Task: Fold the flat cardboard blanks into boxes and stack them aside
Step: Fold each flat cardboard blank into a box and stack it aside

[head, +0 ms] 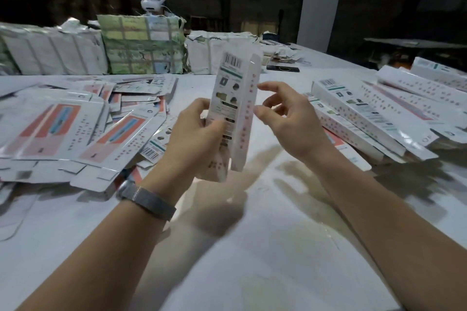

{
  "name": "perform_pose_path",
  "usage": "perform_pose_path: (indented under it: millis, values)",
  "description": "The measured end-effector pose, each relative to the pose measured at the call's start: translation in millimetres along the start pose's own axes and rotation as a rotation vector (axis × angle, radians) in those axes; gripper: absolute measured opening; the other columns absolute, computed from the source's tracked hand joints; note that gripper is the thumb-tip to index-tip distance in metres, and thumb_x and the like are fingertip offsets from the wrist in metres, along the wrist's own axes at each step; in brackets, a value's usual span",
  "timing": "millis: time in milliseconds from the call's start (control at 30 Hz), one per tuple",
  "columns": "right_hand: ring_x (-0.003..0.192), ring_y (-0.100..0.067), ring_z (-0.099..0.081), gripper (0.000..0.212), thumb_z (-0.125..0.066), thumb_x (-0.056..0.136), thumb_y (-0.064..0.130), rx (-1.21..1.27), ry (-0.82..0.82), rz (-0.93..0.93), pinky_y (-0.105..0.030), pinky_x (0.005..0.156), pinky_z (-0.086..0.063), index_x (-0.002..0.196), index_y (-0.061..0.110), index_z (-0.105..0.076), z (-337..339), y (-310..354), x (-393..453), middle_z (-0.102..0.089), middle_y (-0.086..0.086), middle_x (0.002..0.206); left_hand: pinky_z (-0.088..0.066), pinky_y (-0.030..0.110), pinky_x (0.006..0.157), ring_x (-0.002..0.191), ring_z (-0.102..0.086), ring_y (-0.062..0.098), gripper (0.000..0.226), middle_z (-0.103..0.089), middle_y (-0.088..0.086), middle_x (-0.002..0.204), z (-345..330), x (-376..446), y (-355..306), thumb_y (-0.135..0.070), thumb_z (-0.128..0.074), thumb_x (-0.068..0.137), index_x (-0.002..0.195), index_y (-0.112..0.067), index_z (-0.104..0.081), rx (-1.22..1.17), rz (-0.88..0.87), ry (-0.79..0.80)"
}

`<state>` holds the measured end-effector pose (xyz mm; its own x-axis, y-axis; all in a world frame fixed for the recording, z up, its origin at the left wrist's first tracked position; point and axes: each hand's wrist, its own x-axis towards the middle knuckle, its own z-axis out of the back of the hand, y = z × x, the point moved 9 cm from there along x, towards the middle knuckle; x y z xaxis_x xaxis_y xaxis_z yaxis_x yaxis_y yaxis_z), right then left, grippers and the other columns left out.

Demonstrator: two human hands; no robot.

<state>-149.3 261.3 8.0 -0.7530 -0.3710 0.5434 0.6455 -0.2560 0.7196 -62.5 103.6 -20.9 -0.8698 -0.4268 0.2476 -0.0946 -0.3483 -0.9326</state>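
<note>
White counter [252,247] spread across nearly the whole view, dim room behind. Along its far edge, wrapped bundles [141,44] in a row, one covered in green patterned paper. At the left, a loose heap of flat blanks [75,124], white with orange and pink print, overlapping at all angles. At the right, a pile of folded boxes [366,108], long and narrow, lying on their sides against one another. In the middle, above the counter, a half-formed box [236,108] held upright, barcode at the top, lower flaps hanging open near the wrist. Left hand [194,134], grip clamped on the box's lower half, thumb pressed on the printed face and fingers curled round behind. Right hand [285,113] just beside the box's right edge, fingers spread and loosely bent, grip apart, holding nothing. Metal watch band [146,199] on the left wrist.
</note>
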Motion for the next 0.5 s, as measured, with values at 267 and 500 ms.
perform_pose_path:
  millis: [267,500]
  values:
    - [0.078,-0.013,-0.067,0.073,-0.070,0.092,0.027,0.009,0.201,0.010,-0.030,0.074,-0.058,0.153,0.034,-0.030,-18,4,-8,-0.064,0.006,0.097,-0.063,0.037,0.073,0.095,-0.073,0.023,0.036,-0.073,0.003,0.113,-32,-14,-3,-0.008,-0.047,0.100,0.129,-0.029,-0.053,-0.503,0.080,0.295]
    - [0.075,-0.001,-0.063,0.072,-0.062,0.094,0.042,-0.247,0.299,0.102,-0.014,0.067,-0.051,0.152,0.049,-0.021,-26,9,-13,-0.063,0.010,0.083,-0.061,0.037,0.063,0.084,-0.075,0.026,0.051,-0.076,0.011,0.104,-37,-22,4,-0.053,-0.029,0.106,0.125,-0.024,-0.067,-0.733,0.246,0.379]
